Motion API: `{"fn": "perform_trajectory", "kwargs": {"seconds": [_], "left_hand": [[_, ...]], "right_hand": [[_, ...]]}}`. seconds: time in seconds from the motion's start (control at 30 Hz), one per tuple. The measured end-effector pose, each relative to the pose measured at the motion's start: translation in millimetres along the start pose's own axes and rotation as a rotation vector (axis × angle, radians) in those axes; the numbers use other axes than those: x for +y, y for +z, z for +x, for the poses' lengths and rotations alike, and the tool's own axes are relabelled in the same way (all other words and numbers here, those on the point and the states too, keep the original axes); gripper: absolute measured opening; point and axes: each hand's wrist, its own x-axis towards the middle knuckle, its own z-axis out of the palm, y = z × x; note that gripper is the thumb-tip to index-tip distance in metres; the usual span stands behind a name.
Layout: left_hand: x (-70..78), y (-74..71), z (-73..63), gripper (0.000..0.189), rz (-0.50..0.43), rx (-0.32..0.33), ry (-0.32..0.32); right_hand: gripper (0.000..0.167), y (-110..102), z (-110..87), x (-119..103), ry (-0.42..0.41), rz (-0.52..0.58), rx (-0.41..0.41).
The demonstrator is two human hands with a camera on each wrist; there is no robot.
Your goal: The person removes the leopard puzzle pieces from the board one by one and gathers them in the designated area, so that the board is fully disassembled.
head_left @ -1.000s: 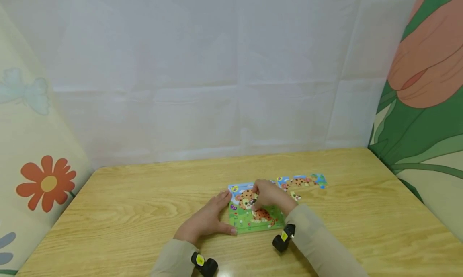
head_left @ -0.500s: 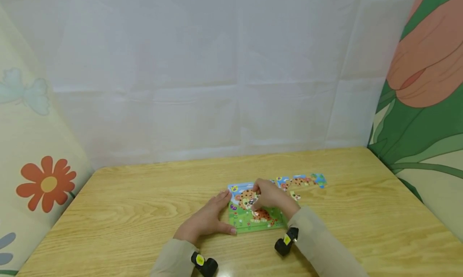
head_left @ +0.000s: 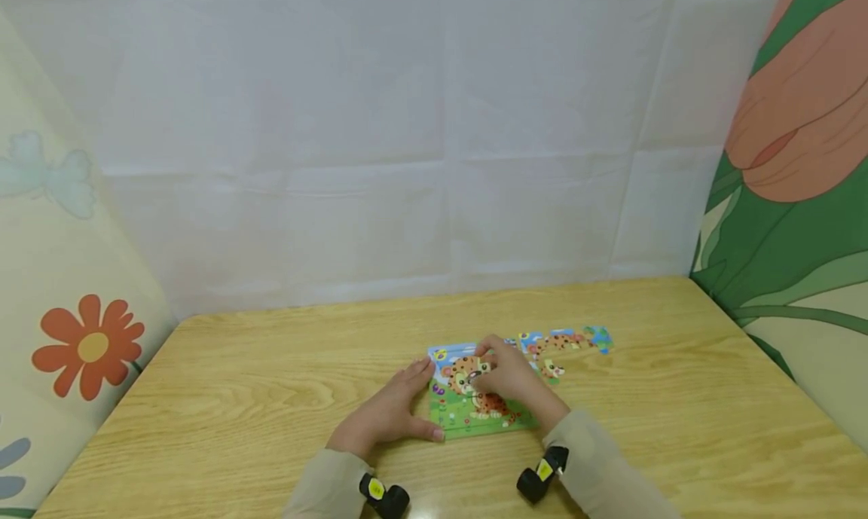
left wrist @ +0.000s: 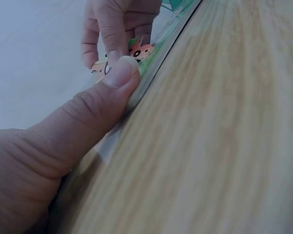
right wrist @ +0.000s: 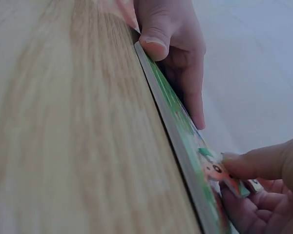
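A cartoon leopard jigsaw puzzle board (head_left: 456, 421) lies flat on the table, with green grass and a blue-edged top. My left hand (head_left: 386, 412) rests along its left side, fingers extended at the upper corner and thumb on the lower corner. My right hand (head_left: 513, 376) is over the leopard's face. In the right wrist view, its thumb and fingers pinch a puzzle piece (right wrist: 215, 170) with an orange patch and a black eye, tilted above the board surface. Fingers partly hide that piece; the right hand covers part of the board.
Right of the board, several puzzle pieces (head_left: 561, 343) lie in a row showing leopard spots and blue sky. Below them, close to my right wrist, lies another loose piece (head_left: 552, 370) with an eye. The wooden table (head_left: 271, 376) meets a white cloth backdrop (head_left: 339, 225).
My right wrist has shifted slightly right and toward me, and the hand has turned, uncovering more of the loose piece beside the board. The left hand stays in place.
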Motion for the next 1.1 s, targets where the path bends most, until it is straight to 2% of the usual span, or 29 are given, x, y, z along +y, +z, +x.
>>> {"fn": "perform_trajectory", "kwargs": {"seconds": [0.17, 0.43, 0.63, 0.87, 0.93, 1.1], "left_hand": [[-0.1, -0.1, 0.0, 0.109, 0.010, 0.002, 0.004], [0.5, -0.2, -1.1, 0.109, 0.008, 0.003, 0.007], [2.0, -0.4, -1.1, 0.109, 0.014, 0.006, 0.003], [3.7, -1.6, -0.7, 0.108, 0.008, 0.008, 0.015], [3.9, -1.5, -1.2, 0.108, 0.005, 0.010, 0.013], [2.9, -0.7, -2.4, 0.109, -0.005, 0.014, 0.013]], "right_hand": [[0.028, 0.5, 1.7, 8.5, 0.011, 0.143, 0.039], [0.035, -3.8, -1.1, 10.2, 0.043, 0.277, 0.085], [0.036, -11.5, -6.7, 8.2, 0.071, 0.321, 0.121], [0.035, -21.6, -10.8, 11.5, 0.081, 0.496, 0.165], [0.035, -25.0, -11.4, 13.1, 0.072, 0.501, 0.181], [0.035, -36.1, -13.6, 17.5, 0.069, 0.394, 0.202]]}}
